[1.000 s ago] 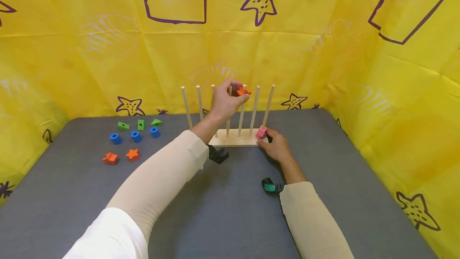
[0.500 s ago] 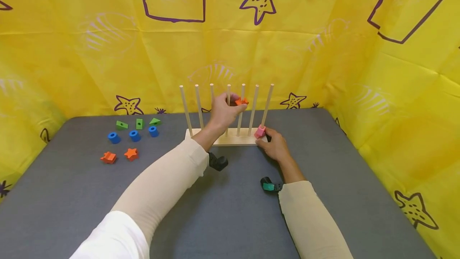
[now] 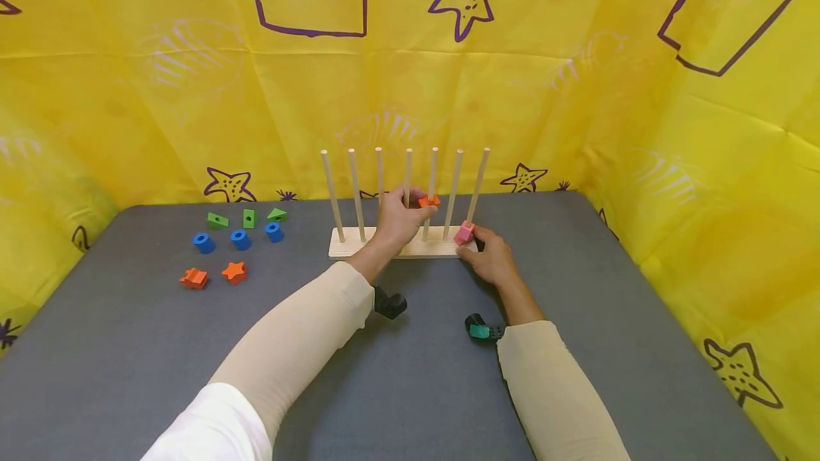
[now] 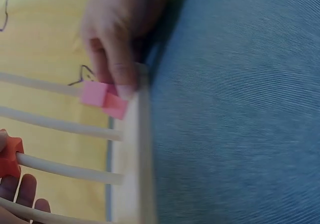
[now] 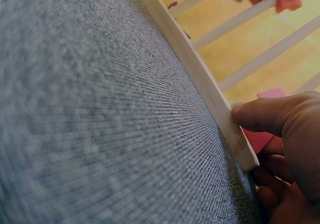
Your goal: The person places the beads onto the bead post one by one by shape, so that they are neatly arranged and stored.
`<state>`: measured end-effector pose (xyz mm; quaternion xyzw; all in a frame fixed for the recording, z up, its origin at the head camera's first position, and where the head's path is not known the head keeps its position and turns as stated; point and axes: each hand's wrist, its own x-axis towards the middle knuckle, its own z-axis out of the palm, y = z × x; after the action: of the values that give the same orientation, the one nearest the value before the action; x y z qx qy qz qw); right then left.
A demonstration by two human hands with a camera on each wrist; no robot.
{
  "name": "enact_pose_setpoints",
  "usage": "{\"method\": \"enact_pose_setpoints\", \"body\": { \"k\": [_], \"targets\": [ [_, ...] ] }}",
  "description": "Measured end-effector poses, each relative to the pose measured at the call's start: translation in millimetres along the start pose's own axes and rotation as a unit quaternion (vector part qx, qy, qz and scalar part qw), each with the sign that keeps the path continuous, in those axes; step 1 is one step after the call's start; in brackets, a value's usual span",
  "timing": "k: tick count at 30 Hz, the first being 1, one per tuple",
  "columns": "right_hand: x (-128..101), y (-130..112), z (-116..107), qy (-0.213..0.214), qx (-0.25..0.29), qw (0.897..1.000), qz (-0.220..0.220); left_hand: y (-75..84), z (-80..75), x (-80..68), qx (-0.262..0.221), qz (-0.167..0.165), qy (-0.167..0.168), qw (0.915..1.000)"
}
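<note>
An orange star block (image 3: 428, 200) is threaded on the fifth dowel (image 3: 430, 183) of a wooden peg rack (image 3: 359, 246), about two thirds of the way down the rod. Its flat faces are turned roughly up and down, so that its bore runs along the upright dowel and its points spread sideways. The block is small, matt-painted wood with blunt points. It is pinched between the thumb and fingertips of the left hand (image 3: 398, 218), whose fingers are curled round the dowel from 9 o'clock.

The rack is a pale, unpainted plank with seven thin round dowels standing upright in a row, its long axis running from 9 to 3 o'clock across a grey woven cloth surface (image 3: 410, 375). At the 3 o'clock end, a pink block (image 3: 464, 234) with squared faces sits at the foot of the last dowel. The right hand (image 3: 492, 260) rests against that end; in the right wrist view its thumb (image 5: 270, 115) is pressed on the plank's edge, with the other fingers curled under the corner beside the pink block.

At 9 o'clock, well apart from the rack, three green wedges (image 3: 248, 219), three blue cylinders (image 3: 239, 240) with holes and two orange stars (image 3: 214, 275) lie in rows. The backdrop is crinkled yellow fabric (image 3: 160, 91) with purple star outlines.
</note>
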<state>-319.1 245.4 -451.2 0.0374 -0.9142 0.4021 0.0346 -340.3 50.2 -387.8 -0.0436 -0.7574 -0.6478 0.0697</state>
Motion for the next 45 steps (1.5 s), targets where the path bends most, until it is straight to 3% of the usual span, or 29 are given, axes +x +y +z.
{"method": "enact_pose_setpoints", "body": {
  "k": [5, 21, 28, 45],
  "targets": [
    [0, -1, 1, -0.001, 0.000, 1.000, -0.006, -15.0, 1.0, -3.7, 0.017, -0.018, 0.007, 0.9997],
    [0, -3, 2, -0.008, -0.008, 1.000, 0.015, -40.1, 2.0, -13.5, 0.020, -0.046, 0.016, 0.9986],
    [0, -2, 2, -0.004, -0.001, 1.000, 0.012, -44.2, 3.1, -16.3, 0.023, -0.055, 0.018, 0.9981],
    [-1, -2, 0, -0.001, -0.007, 1.000, -0.004, -48.1, -1.8, -24.8, 0.013, -0.036, 0.016, 0.9991]
  ]
}}
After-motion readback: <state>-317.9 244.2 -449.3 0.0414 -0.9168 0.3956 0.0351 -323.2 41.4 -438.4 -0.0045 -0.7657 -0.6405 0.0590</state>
